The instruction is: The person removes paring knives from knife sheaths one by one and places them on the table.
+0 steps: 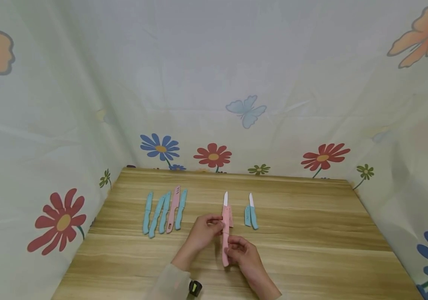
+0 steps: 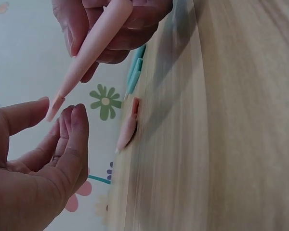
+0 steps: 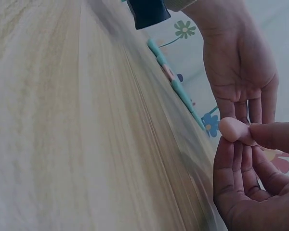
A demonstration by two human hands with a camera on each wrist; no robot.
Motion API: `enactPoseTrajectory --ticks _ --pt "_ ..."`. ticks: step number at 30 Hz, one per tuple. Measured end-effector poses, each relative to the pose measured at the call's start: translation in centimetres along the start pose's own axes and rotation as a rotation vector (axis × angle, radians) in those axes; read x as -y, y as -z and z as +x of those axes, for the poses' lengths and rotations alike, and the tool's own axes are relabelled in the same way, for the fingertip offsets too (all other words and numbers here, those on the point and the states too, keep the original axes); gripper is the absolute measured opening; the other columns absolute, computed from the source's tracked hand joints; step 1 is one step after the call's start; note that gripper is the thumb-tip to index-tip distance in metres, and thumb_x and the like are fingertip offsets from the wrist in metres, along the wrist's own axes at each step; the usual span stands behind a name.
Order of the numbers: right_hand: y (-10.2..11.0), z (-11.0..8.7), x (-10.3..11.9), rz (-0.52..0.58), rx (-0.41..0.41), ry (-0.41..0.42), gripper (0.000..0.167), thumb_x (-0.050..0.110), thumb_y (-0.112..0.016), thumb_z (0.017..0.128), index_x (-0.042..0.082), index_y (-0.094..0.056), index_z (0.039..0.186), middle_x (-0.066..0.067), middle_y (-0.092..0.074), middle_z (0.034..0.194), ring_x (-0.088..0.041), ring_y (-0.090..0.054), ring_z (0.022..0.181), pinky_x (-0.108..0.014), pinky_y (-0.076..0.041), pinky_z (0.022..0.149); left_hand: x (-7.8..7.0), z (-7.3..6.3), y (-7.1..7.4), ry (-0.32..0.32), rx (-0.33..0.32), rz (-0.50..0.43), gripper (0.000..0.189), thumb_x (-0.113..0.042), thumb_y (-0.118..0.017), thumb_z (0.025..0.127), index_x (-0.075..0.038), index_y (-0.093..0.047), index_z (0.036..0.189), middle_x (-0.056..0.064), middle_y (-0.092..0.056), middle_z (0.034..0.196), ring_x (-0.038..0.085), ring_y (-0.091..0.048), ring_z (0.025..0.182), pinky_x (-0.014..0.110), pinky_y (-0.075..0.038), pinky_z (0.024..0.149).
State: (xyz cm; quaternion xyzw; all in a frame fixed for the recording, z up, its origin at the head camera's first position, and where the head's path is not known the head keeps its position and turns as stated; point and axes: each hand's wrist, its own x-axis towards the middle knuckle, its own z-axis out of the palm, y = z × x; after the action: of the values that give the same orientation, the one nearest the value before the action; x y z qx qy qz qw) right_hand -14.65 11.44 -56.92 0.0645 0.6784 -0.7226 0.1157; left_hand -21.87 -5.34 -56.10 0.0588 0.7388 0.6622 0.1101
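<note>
A pink knife (image 1: 226, 246) in a pink sheath is held up between the hands over the table. My right hand (image 1: 245, 258) pinches its handle between thumb and fingers. My left hand (image 1: 204, 231) is at the sheathed end; in the left wrist view its thumb and fingers stand apart around that end, with a gap on the finger side. Behind the held knife lies another pink knife with a bare white blade (image 1: 225, 198), partly hidden, and a pink sheath (image 1: 231, 217) beside it. To the right, a teal knife (image 1: 253, 216) with a white blade lies against its teal sheath (image 1: 247, 216).
At the left of the wooden table (image 1: 311, 254), several teal knives (image 1: 148, 212) lie in a row with a pink slotted tool (image 1: 173, 210) among them. A patterned curtain (image 1: 198, 83) stands behind and at both sides. A black device (image 1: 195, 288) sits at the left wrist.
</note>
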Motion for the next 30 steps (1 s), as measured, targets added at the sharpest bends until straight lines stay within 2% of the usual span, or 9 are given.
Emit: enactPoseTrajectory --ticks 8,12,21,30 --pt "-0.12 -0.05 -0.29 -0.002 -0.009 0.003 0.038 0.0 -0.069 0.091 -0.012 -0.059 0.126 -0.006 -0.063 0.098 -0.013 -0.061 0.084 -0.024 -0.058 0.068 -0.32 0.64 -0.26 0.009 -0.047 -0.053 0.024 -0.001 -0.07 0.095 0.008 -0.07 0.117 0.013 -0.068 0.098 0.024 -0.072 0.089 0.042 -0.064 0.084" --pt "-0.08 0.03 -0.41 -0.008 -0.012 -0.002 0.038 0.0 -0.069 0.092 -0.011 -0.059 0.126 -0.006 -0.064 0.098 -0.012 -0.062 0.085 -0.024 -0.059 0.069 -0.36 0.64 -0.32 0.007 -0.054 -0.062 0.023 0.0 -0.069 0.095 0.009 -0.069 0.116 0.014 -0.068 0.098 0.023 -0.071 0.087 0.043 -0.064 0.084" --pt "-0.03 0.04 -0.47 -0.006 -0.005 -0.006 0.036 0.002 -0.069 0.093 -0.009 -0.059 0.126 -0.006 -0.065 0.098 -0.011 -0.063 0.082 -0.025 -0.059 0.068 -0.35 0.78 -0.25 0.03 -0.043 -0.075 0.022 0.0 -0.068 0.095 0.008 -0.07 0.116 0.011 -0.066 0.098 0.014 -0.068 0.083 0.04 -0.064 0.085" --pt "0.04 -0.14 -0.48 -0.002 0.015 -0.012 0.038 0.004 -0.071 0.092 -0.009 -0.06 0.126 -0.005 -0.064 0.098 -0.013 -0.064 0.084 -0.026 -0.06 0.07 -0.36 0.75 -0.13 0.028 -0.027 -0.063 0.021 0.001 -0.068 0.095 0.007 -0.07 0.115 0.012 -0.066 0.098 0.016 -0.069 0.08 0.041 -0.064 0.084"
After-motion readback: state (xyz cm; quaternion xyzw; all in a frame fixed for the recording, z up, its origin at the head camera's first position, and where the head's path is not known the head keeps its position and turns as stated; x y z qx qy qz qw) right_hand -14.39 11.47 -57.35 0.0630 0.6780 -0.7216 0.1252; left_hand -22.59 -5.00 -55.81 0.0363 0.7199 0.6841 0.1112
